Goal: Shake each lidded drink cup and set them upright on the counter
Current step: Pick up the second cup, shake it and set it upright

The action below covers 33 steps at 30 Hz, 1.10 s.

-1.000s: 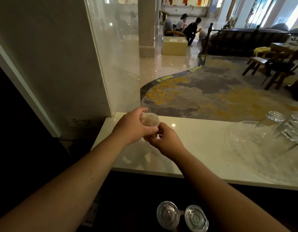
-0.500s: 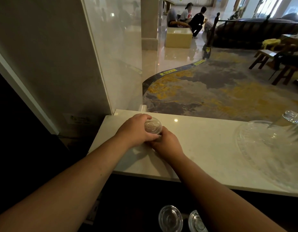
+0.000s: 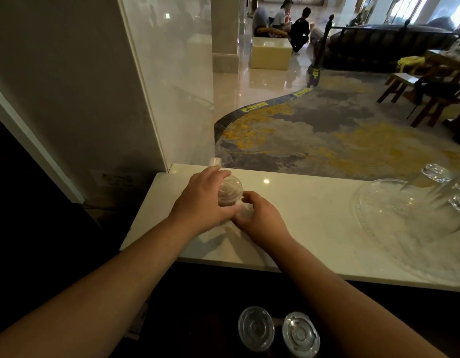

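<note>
A clear lidded drink cup [image 3: 229,188] stands upright on the white counter [image 3: 301,218], near its left end. My left hand [image 3: 203,202] wraps around the cup's left side, fingers over the far rim and thumb low in front. From the right, my right hand [image 3: 260,215] presses its fingertips and thumb against the cup's lower part. Two more lidded cups [image 3: 256,329] [image 3: 300,334] stand side by side below the counter's front edge, between my forearms, with only their lids showing.
A large clear glass tray [image 3: 394,228] lies on the counter's right part, with upturned glasses [image 3: 436,174] at its far side. A wall and glass panel [image 3: 172,99] rise at the counter's left end. Beyond the counter lies a lobby floor with people far off.
The cup, held in both hands a little above the counter, has come down and now stands on it. Both hands followed it down and stay on it.
</note>
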{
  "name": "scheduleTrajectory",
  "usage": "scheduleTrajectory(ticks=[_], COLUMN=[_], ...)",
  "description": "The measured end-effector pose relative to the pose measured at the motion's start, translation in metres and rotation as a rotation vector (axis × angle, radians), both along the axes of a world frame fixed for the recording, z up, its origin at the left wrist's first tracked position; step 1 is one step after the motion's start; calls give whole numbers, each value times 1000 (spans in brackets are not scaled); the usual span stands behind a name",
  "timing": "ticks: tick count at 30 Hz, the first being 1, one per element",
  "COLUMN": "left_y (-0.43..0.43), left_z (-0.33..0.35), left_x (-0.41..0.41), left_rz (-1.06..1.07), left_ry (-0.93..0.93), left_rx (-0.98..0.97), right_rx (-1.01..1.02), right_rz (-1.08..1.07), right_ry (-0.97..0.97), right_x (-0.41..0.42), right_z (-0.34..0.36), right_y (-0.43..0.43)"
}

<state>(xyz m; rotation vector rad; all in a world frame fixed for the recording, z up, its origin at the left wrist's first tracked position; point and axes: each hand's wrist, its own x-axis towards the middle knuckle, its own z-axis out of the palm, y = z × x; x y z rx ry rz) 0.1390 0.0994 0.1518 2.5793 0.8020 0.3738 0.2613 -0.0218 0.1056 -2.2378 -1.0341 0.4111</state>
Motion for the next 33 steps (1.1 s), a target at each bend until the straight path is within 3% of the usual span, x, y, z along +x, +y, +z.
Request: scheduleTrajectory(ticks=[5,11,14,20,25,29,33], left_y=[-63,-120,-135,-145,-150,-150,-152], left_z=[-21,-100,-135,-188,-208,-214,-217], left_x=[-46,-86,-90,-75,-67,-76,-99], left_rz=[-87,-112,-75,23,74,142,173], left_ry=[-169,2,102,237,308,334,365], left_rx=[79,-102,-190,-406,-560,-593,-745], right_rx=[153,218,135,-245,-201,-184,-210], right_rz=[-59,-97,-19,-287,-403,-384,-354], right_ry=[-151,-106,-108,462,909,911,881], right_x=[-19,-64,-89,-120,-123,-126,-129], right_z=[-1,-61,-92,-144,-161,-165,-172], right_y=[-89,-168,-191,-211,-198,-187,-185])
